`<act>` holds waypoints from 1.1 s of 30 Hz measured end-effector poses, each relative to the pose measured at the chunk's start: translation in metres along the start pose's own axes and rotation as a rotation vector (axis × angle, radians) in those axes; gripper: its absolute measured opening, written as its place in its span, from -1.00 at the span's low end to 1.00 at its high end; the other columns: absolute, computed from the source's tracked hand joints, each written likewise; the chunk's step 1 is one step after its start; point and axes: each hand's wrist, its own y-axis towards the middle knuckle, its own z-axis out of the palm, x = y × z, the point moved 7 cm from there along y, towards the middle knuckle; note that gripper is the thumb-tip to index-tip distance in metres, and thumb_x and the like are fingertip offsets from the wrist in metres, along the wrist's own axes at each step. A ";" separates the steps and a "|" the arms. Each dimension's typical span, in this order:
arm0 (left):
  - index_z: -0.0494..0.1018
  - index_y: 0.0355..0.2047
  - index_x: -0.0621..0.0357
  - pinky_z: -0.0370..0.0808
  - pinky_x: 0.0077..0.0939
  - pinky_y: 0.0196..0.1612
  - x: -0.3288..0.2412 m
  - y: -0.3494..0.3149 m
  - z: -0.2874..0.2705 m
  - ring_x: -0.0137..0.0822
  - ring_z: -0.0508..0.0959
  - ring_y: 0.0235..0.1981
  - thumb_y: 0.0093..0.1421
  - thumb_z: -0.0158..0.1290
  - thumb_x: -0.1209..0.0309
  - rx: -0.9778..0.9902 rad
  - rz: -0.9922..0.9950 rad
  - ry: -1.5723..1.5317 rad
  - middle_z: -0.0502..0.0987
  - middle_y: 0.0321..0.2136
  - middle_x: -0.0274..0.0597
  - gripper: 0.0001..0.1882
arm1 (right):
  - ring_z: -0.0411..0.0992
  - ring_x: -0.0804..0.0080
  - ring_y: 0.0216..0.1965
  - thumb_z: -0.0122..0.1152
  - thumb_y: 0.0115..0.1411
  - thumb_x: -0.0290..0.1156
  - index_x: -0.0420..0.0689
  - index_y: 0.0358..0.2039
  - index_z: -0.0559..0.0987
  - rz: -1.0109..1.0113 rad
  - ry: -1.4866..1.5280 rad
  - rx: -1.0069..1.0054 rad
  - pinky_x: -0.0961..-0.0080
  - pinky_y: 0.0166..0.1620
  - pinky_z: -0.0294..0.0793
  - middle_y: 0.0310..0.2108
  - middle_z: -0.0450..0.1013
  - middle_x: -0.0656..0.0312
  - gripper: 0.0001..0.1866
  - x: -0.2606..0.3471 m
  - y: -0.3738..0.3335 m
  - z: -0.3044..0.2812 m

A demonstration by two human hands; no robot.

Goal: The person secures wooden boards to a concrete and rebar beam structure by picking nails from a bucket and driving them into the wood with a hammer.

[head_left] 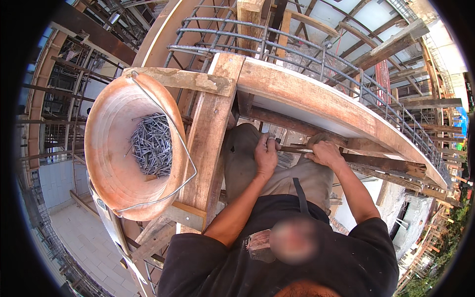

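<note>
Both hands are in front of my lap, just inside the curved wooden formwork. My left hand (pixel 267 154) is closed, fingers curled round the end of a narrow brown stick (pixel 293 149); something small and dark shows at its fingertips. The stick reaches across to my right hand (pixel 324 152), whose fingers are bent and closed; what they grip is hidden. A dark timber (pixel 383 165) extends rightward from beside that hand. Between my hands and lower lies a small bunch of thin grey nails (pixel 284 160). To my left, a tilted orange bucket (pixel 106 133) holds many loose nails (pixel 153 143).
A plank (pixel 210 119) stands between the bucket and my legs. Ahead curves a wood-edged form panel (pixel 316 96), with a rebar cage (pixel 277 42) beyond it. The bucket's wire handle (pixel 190 166) hangs toward me. Timber props (pixel 396 44) crowd the right, and a tiled floor (pixel 89 237) lies far below left.
</note>
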 end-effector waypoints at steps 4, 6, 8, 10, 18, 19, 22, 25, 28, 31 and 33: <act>0.39 -0.08 0.24 0.29 -0.63 -0.60 0.022 0.014 -0.006 -0.56 0.40 -0.63 0.39 -0.15 0.47 -0.055 -0.197 -0.306 0.52 -0.50 -0.30 -0.82 | 0.60 -0.09 -0.25 0.29 0.17 -0.04 -0.16 -0.38 0.71 -0.247 -0.165 0.101 0.08 -0.13 0.56 -0.41 0.61 -0.09 -0.61 0.026 0.020 0.013; 0.38 -0.04 0.27 0.39 -0.60 -0.58 0.027 0.023 -0.007 -0.51 0.47 -0.59 0.40 -0.15 0.48 -0.096 -0.294 -0.250 0.52 -0.45 -0.24 -0.79 | 0.60 -0.10 -0.24 0.29 0.18 -0.05 -0.17 -0.36 0.71 -0.123 -0.055 0.064 0.08 -0.12 0.56 -0.39 0.61 -0.09 -0.61 -0.006 0.042 -0.010; 0.39 -0.01 0.29 0.51 -0.56 -0.54 0.035 0.035 -0.004 -0.45 0.55 -0.56 0.39 -0.15 0.49 -0.163 -0.415 -0.329 0.52 -0.41 -0.19 -0.77 | 0.60 -0.10 -0.23 0.28 0.19 -0.06 -0.17 -0.34 0.70 -0.011 0.037 0.020 0.09 -0.11 0.56 -0.37 0.61 -0.09 -0.62 -0.030 0.048 -0.017; 0.41 -0.02 0.31 0.59 -0.53 -0.50 0.049 0.042 0.008 -0.40 0.59 -0.54 0.36 -0.10 0.51 -0.106 -0.469 -0.272 0.52 -0.42 -0.17 -0.77 | 0.59 -0.09 -0.19 0.27 0.21 -0.07 -0.16 -0.29 0.70 0.102 0.064 -0.109 0.08 -0.07 0.54 -0.33 0.62 -0.09 -0.63 -0.041 0.036 -0.003; 0.45 -0.21 0.24 0.65 -0.31 -0.33 0.119 0.105 0.032 -0.17 0.63 -0.39 0.28 0.04 0.44 -0.140 -0.733 -0.329 0.53 -0.39 -0.14 -0.86 | 0.54 -0.10 -0.03 0.37 0.08 -0.06 -0.10 0.03 0.58 0.383 0.485 0.023 0.13 0.01 0.49 -0.13 0.59 -0.12 -0.44 -0.050 -0.049 0.007; 0.45 -0.19 0.23 0.67 -0.28 -0.24 0.127 0.100 0.049 -0.17 0.65 -0.32 0.32 0.04 0.39 -0.164 -0.802 -0.410 0.55 -0.34 -0.11 -0.84 | 0.53 -0.11 -0.01 0.39 0.06 -0.09 -0.11 0.02 0.58 0.407 0.567 0.034 0.14 0.00 0.49 -0.12 0.58 -0.13 -0.45 -0.059 -0.063 0.019; 0.43 -0.14 0.23 0.67 -0.27 -0.14 0.152 0.102 0.065 -0.14 0.65 -0.20 0.37 0.02 0.35 -0.138 -0.746 -0.690 0.56 -0.26 -0.10 -0.80 | 0.59 0.08 -0.11 0.39 0.08 -0.21 -0.16 -0.04 0.59 0.301 0.707 -0.105 0.27 -0.05 0.50 -0.24 0.60 -0.03 -0.54 -0.056 -0.084 0.034; 0.46 -0.23 0.09 0.67 -0.37 -0.23 0.159 0.092 0.076 -0.25 0.66 -0.30 0.40 0.02 0.29 -0.168 -0.763 -0.778 0.60 -0.38 -0.24 -0.84 | 0.37 0.55 -0.42 0.38 0.14 -0.25 -0.23 -0.14 0.55 0.202 1.029 -0.207 0.51 -0.34 0.36 -0.47 0.44 0.30 -0.62 -0.047 -0.100 0.042; 0.45 -0.19 0.08 0.65 -0.37 -0.13 0.162 0.093 0.073 -0.24 0.65 -0.20 0.42 0.00 0.20 -0.165 -0.703 -0.801 0.60 -0.30 -0.24 -0.78 | 0.34 0.57 -0.44 0.36 0.21 -0.23 -0.24 -0.20 0.59 0.349 0.891 -0.266 0.51 -0.33 0.37 -0.55 0.41 0.30 -0.68 -0.047 -0.104 0.054; 0.37 -0.02 0.12 0.59 -0.21 0.00 0.166 0.103 0.067 -0.12 0.62 -0.08 0.41 0.00 0.23 -0.187 -0.656 -0.853 0.56 -0.16 -0.12 -0.73 | 0.26 0.63 -0.47 0.35 0.23 -0.21 -0.28 -0.29 0.57 0.422 1.096 -0.271 0.53 -0.40 0.31 -0.58 0.37 0.33 -0.66 -0.048 -0.098 0.072; 0.28 0.13 0.18 0.54 -0.07 0.08 0.171 0.106 0.063 0.00 0.59 -0.01 0.39 0.02 0.29 -0.209 -0.645 -0.905 0.52 -0.05 0.01 -0.61 | 0.25 0.64 -0.48 0.36 0.23 -0.21 -0.27 -0.33 0.55 0.402 1.104 -0.285 0.53 -0.41 0.29 -0.58 0.36 0.34 -0.67 -0.044 -0.094 0.071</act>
